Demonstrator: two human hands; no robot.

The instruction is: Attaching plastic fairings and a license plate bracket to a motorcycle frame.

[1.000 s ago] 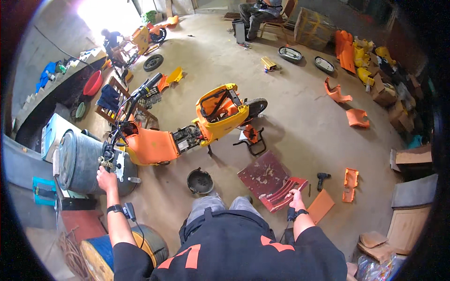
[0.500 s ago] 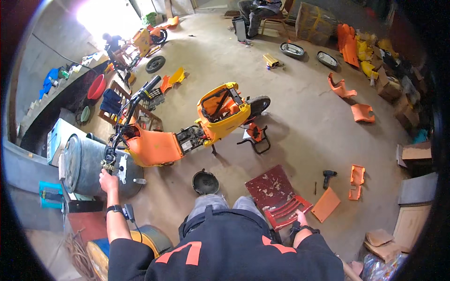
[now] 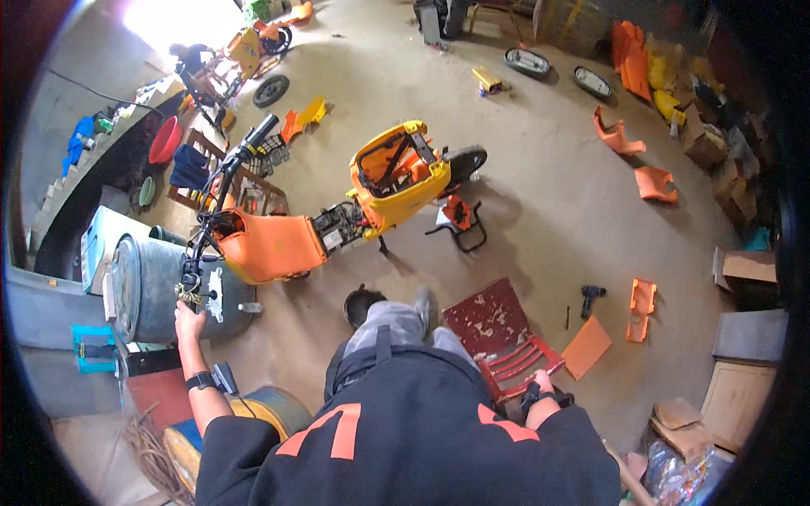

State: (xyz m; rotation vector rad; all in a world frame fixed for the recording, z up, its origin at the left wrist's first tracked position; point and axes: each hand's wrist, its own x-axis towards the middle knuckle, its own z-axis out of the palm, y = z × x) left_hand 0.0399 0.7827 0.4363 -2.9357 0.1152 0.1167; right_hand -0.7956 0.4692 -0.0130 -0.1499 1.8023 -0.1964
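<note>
My left hand (image 3: 189, 321) is closed around the near end of the handlebar (image 3: 191, 287) of a partly stripped orange and yellow scooter (image 3: 278, 246), which stands on the concrete floor ahead of me. My right hand (image 3: 535, 394) is low at my right side, at the near edge of a worn red chair (image 3: 498, 327) lying on the floor. A black strap circles that wrist, and my torso hides most of the hand. My legs and one shoe (image 3: 424, 304) show between the scooter and the chair.
A grey drum (image 3: 139, 291) stands left of my hand, and a black pot (image 3: 363, 305) sits by my feet. A black drill (image 3: 591, 296) and orange panels (image 3: 586, 347) lie to the right. A person (image 3: 191, 56) works on another scooter (image 3: 253, 46) at the back left.
My right hand has drawn back from the red chair's slats toward my body and is now mostly hidden. My left hand stays on the handlebar. The view has shifted slightly.
</note>
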